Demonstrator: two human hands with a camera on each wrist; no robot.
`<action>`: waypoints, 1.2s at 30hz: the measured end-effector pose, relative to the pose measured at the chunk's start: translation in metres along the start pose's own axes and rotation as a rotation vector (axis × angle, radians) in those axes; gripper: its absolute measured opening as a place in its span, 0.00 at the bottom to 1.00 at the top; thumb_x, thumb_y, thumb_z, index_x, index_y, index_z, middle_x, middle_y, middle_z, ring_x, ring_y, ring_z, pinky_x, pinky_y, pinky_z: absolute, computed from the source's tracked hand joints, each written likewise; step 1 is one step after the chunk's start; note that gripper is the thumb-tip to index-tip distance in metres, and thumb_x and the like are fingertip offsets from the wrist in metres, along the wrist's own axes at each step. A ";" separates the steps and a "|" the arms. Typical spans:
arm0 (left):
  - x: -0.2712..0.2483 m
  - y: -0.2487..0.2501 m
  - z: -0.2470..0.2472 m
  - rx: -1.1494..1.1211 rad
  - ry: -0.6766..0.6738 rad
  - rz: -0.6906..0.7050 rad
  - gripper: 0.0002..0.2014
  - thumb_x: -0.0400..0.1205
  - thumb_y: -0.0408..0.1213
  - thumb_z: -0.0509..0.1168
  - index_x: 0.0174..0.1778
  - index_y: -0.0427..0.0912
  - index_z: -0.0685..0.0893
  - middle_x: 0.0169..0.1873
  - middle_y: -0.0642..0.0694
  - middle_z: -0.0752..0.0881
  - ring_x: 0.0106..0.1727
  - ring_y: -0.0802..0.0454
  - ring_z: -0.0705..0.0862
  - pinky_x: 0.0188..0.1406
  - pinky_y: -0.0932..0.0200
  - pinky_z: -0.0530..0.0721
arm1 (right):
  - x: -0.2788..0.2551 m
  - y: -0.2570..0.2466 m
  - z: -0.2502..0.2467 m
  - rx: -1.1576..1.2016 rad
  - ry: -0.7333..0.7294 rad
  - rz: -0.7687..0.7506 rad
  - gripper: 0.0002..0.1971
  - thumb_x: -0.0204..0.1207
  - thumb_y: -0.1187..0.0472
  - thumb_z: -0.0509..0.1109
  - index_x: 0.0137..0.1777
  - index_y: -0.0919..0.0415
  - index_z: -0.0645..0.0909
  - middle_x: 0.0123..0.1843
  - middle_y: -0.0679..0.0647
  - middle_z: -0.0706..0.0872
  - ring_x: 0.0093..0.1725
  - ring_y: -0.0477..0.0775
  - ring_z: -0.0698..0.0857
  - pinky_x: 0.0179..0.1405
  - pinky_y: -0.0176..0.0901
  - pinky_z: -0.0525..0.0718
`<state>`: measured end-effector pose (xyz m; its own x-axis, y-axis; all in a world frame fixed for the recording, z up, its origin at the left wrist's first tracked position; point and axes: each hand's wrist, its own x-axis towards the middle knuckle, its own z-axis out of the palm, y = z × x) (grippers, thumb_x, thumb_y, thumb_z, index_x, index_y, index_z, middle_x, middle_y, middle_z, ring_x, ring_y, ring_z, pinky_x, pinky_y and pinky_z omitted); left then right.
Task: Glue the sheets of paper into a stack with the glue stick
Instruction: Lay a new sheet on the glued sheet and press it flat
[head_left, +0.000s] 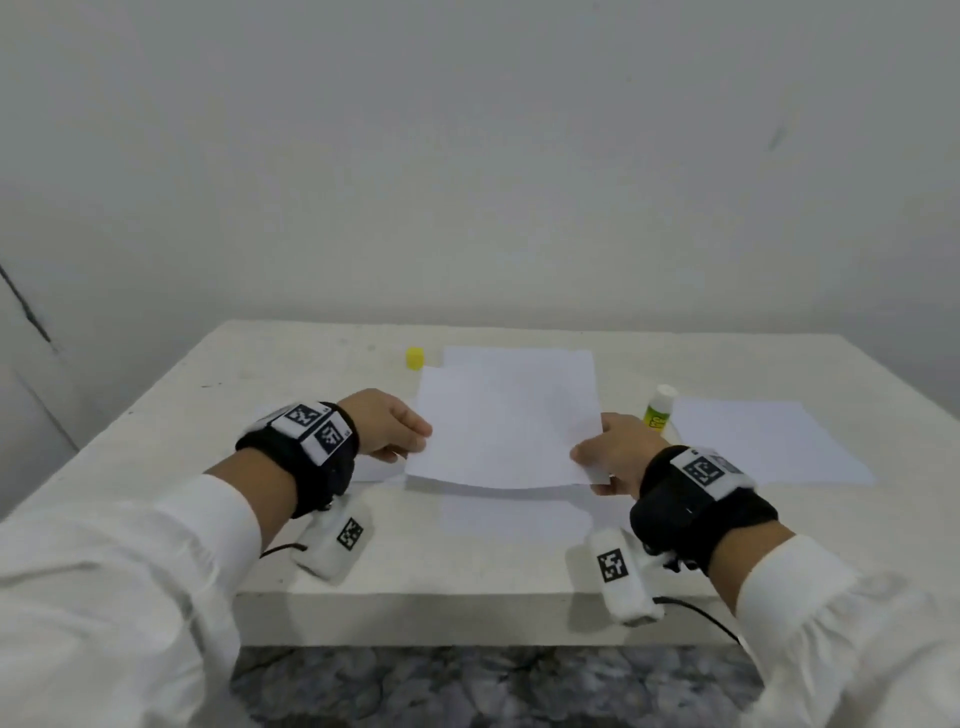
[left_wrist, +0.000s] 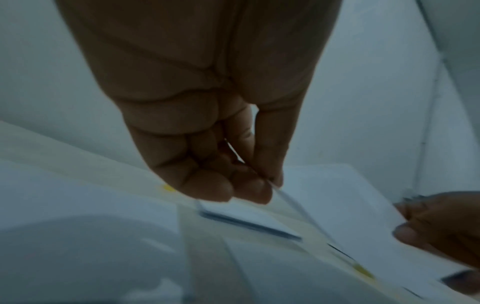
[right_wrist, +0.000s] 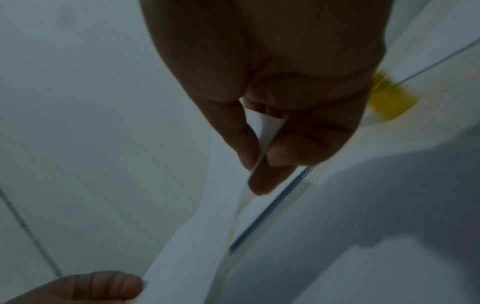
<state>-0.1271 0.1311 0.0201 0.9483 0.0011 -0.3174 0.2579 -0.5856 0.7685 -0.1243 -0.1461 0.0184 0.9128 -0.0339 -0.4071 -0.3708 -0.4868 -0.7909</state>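
Observation:
I hold a white sheet of paper (head_left: 506, 426) in the air above the table. My left hand (head_left: 400, 431) pinches its left edge and my right hand (head_left: 608, 457) pinches its right edge near the front corner. The left wrist view shows thumb and fingers (left_wrist: 259, 191) closed on the sheet's edge (left_wrist: 350, 205). In the right wrist view the paper's corner (right_wrist: 262, 127) sits between thumb and forefinger. Another sheet (head_left: 519, 358) lies flat beneath, toward the back. The uncapped glue stick (head_left: 658, 409) lies to the right, its yellow cap (head_left: 414, 358) stands at the back left.
Another white sheet (head_left: 769, 441) lies on the right side of the white table (head_left: 311, 374), just past the glue stick. A further sheet (head_left: 374, 470) shows under my left hand. A wall rises close behind the table. Patterned floor shows below the front edge.

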 end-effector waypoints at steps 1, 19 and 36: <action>0.002 0.006 0.012 0.027 -0.017 -0.002 0.08 0.75 0.26 0.74 0.39 0.44 0.86 0.33 0.48 0.85 0.31 0.59 0.82 0.29 0.71 0.84 | 0.003 0.008 -0.008 -0.020 -0.009 0.027 0.13 0.75 0.72 0.68 0.59 0.65 0.78 0.60 0.64 0.81 0.54 0.64 0.81 0.36 0.46 0.84; 0.008 0.005 0.065 0.237 -0.100 -0.149 0.10 0.74 0.26 0.75 0.36 0.44 0.82 0.32 0.47 0.83 0.28 0.56 0.82 0.25 0.69 0.83 | 0.026 0.049 -0.019 -0.217 -0.037 0.133 0.11 0.72 0.66 0.74 0.38 0.56 0.73 0.42 0.54 0.79 0.39 0.52 0.83 0.29 0.40 0.85; 0.008 0.005 0.061 0.281 -0.167 -0.109 0.08 0.75 0.29 0.75 0.39 0.44 0.83 0.32 0.49 0.84 0.31 0.60 0.83 0.25 0.73 0.81 | 0.030 0.053 -0.019 -0.299 -0.015 0.103 0.12 0.73 0.66 0.74 0.36 0.56 0.73 0.37 0.53 0.78 0.31 0.49 0.80 0.16 0.31 0.77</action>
<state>-0.1291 0.0789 -0.0125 0.8685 -0.0437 -0.4938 0.2727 -0.7897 0.5495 -0.1130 -0.1894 -0.0273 0.8697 -0.0840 -0.4864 -0.3918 -0.7167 -0.5768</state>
